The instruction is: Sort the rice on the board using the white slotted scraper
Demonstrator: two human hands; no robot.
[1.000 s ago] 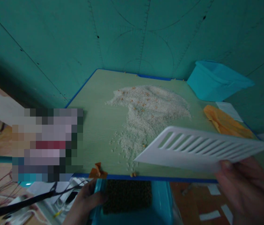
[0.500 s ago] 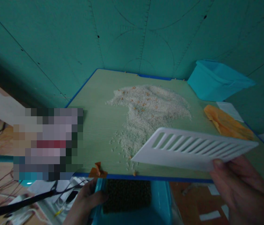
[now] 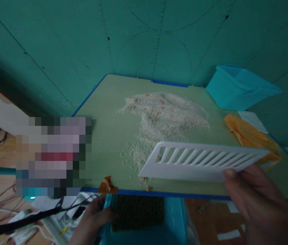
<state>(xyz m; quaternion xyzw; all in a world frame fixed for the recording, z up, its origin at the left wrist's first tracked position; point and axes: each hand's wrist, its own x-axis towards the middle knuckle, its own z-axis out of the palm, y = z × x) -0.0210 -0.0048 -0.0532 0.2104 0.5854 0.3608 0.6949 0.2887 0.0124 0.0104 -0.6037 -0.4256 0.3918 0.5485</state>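
Observation:
My right hand (image 3: 257,200) grips a white slotted plastic scraper (image 3: 200,161) by its right end, its long edge low over the near part of the green table (image 3: 103,136). White rice (image 3: 164,117) dotted with small orange grains lies spread across the table's middle and trails toward the front edge. My left hand (image 3: 93,219) holds the rim of a teal plastic box (image 3: 174,221) just below the table's front edge. The box contains a layer of dark greenish grains (image 3: 139,212).
A second teal tub (image 3: 238,86) stands at the table's back right, with an orange cloth (image 3: 248,134) and a white sheet (image 3: 252,120) beside it. An orange scrap (image 3: 107,185) lies at the front edge. Cables and papers (image 3: 39,214) lie on the floor at the left. Teal wall behind.
The scraper has moved left and lower, toward the rice trail near the front edge. My left hand and the box have stayed in place.

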